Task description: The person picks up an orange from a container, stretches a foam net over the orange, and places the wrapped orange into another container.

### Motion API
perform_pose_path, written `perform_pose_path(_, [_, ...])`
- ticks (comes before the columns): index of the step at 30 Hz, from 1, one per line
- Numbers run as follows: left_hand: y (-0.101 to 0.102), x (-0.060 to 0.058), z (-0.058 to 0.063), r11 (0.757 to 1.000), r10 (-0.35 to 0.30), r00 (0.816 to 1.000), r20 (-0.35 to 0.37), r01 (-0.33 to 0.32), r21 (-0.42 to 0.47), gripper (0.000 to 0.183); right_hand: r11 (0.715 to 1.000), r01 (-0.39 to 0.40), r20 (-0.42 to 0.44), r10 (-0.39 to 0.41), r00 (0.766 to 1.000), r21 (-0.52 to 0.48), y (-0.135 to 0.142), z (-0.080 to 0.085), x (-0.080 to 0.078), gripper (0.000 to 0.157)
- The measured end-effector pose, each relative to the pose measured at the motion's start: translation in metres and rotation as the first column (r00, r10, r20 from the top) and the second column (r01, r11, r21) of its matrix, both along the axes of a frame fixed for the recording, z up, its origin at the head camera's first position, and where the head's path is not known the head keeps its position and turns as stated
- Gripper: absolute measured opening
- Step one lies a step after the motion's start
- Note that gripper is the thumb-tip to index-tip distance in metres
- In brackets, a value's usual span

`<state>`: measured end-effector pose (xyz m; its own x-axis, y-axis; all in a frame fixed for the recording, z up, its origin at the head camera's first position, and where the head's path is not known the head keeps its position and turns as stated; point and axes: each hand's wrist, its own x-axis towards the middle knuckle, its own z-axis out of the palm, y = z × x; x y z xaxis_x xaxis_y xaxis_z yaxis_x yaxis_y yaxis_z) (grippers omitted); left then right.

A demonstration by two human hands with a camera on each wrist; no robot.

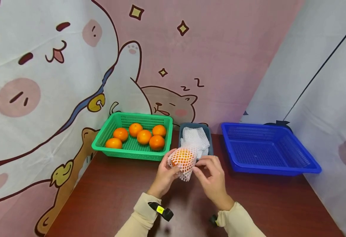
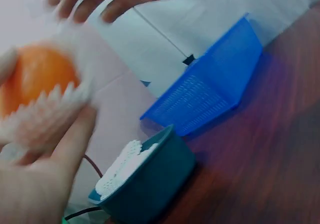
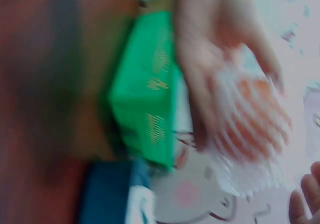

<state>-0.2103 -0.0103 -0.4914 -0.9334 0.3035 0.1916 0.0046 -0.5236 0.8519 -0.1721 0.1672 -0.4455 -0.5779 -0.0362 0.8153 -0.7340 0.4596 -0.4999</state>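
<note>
My left hand [image 1: 166, 172] holds an orange [image 1: 182, 158] wrapped in a white foam net sleeve [image 1: 186, 176], thumb on the near side. In the left wrist view the top of the orange [image 2: 42, 76] shows bare above the net's toothed edge. Just to the right, my right hand [image 1: 211, 176] has its fingers loosely bent beside the sleeve. Both wrist views show a gap between the right fingers [image 2: 95, 1] and the fruit. The right wrist view is blurred, with the netted orange [image 3: 252, 119] in the left hand.
A green basket [image 1: 125, 153] with several bare oranges [image 1: 144, 137] stands at the back left. Behind the hands, a small dark blue-grey basket [image 1: 211, 144] holds white foam nets [image 1: 195, 135]. The blue basket [image 1: 275, 169] sits at the right, near the cloth backdrop [image 1: 220, 59].
</note>
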Motion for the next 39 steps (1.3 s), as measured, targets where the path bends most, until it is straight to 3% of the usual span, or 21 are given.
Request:
perform_pose_path(2, [-0.005,-0.002,0.003,0.993,-0.116,0.993,0.003,0.116,0.006,0.07,0.998,-0.063,0.099,0.064,0.993,-0.015,0.013,0.013,-0.005,0.048])
perform_pose_path(3, [-0.007,-0.003,0.005,0.986,-0.168,0.986,-0.005,0.168,0.008,0.07,0.993,-0.114,0.171,0.114,0.979,-0.012,0.019,0.019,-0.009,0.06])
perform_pose_path(5, [-0.011,-0.004,0.009,0.963,-0.267,0.963,-0.026,0.268,0.016,0.07,0.97,-0.244,0.335,0.226,0.915,0.011,0.032,0.028,-0.017,0.081])
perform_pose_path(6, [-0.013,-0.004,0.011,0.95,-0.312,0.949,-0.037,0.313,0.017,0.069,0.947,-0.32,0.419,0.285,0.862,0.013,0.037,0.03,-0.021,0.089])
perform_pose_path(8, [-0.015,-0.003,0.015,0.923,-0.383,0.922,-0.053,0.384,0.01,0.066,0.884,-0.468,0.553,0.397,0.733,-0.014,0.046,0.033,-0.026,0.097])
perform_pose_path(11, [-0.015,-0.003,0.018,0.898,-0.441,0.895,-0.071,0.441,-0.015,0.062,0.778,-0.621,0.652,0.52,0.552,-0.095,0.052,0.032,-0.029,0.096])
perform_pose_path(12, [-0.015,-0.002,0.019,0.895,-0.445,0.892,-0.074,0.445,-0.023,0.062,0.754,-0.645,0.663,0.547,0.511,-0.124,0.053,0.03,-0.029,0.093])
perform_pose_path(13, [-0.014,-0.002,0.018,0.897,-0.442,0.894,-0.075,0.442,-0.023,0.062,0.739,-0.659,0.663,0.564,0.493,-0.14,0.052,0.028,-0.028,0.09])
perform_pose_path(14, [-0.012,-0.002,0.018,0.902,-0.431,0.899,-0.074,0.43,-0.023,0.062,0.737,-0.659,0.655,0.572,0.494,-0.147,0.051,0.026,-0.027,0.087])
perform_pose_path(16, [-0.009,-0.001,0.017,0.924,-0.382,0.922,-0.059,0.381,-0.022,0.061,0.759,-0.632,0.634,0.567,0.526,-0.155,0.049,0.02,-0.025,0.082])
perform_pose_path(20, [0.0,0.005,0.014,0.973,-0.231,0.973,0.007,0.231,-0.018,0.051,0.836,-0.515,0.574,0.52,0.633,-0.189,0.044,0.006,-0.02,0.081])
perform_pose_path(22, [0.002,0.009,0.016,0.983,-0.181,0.982,0.055,0.181,0.011,0.045,0.862,-0.461,0.554,0.493,0.671,-0.21,0.041,-0.001,-0.018,0.083])
perform_pose_path(25, [0.003,0.014,0.021,0.987,-0.159,0.983,0.091,0.156,0.034,0.047,0.89,-0.396,0.546,0.452,0.706,-0.225,0.036,-0.004,-0.014,0.086])
perform_pose_path(29, [0.006,0.016,0.028,0.99,-0.1,0.995,0.012,0.101,-0.097,0.057,0.906,-0.368,0.533,0.42,0.734,-0.208,0.03,-0.009,-0.013,0.089])
perform_pose_path(31, [0.009,0.014,0.028,0.983,-0.054,0.998,-0.045,0.045,-0.181,0.064,0.911,-0.377,0.541,0.406,0.737,-0.169,0.031,-0.013,-0.015,0.092])
perform_pose_path(33, [0.009,0.013,0.026,0.971,-0.02,0.996,-0.084,0.0,-0.24,0.068,0.93,-0.36,0.555,0.342,0.758,-0.081,0.034,-0.009,-0.014,0.096])
perform_pose_path(36, [0.006,0.012,0.026,0.953,-0.002,0.993,-0.116,-0.034,-0.302,0.066,0.947,-0.308,0.53,0.214,0.82,0.094,0.04,0.002,-0.015,0.105])
perform_pose_path(39, [0.001,0.014,0.032,0.933,-0.013,0.988,-0.154,-0.043,-0.358,0.066,0.927,-0.26,0.442,0.12,0.889,0.27,0.042,0.016,-0.016,0.114])
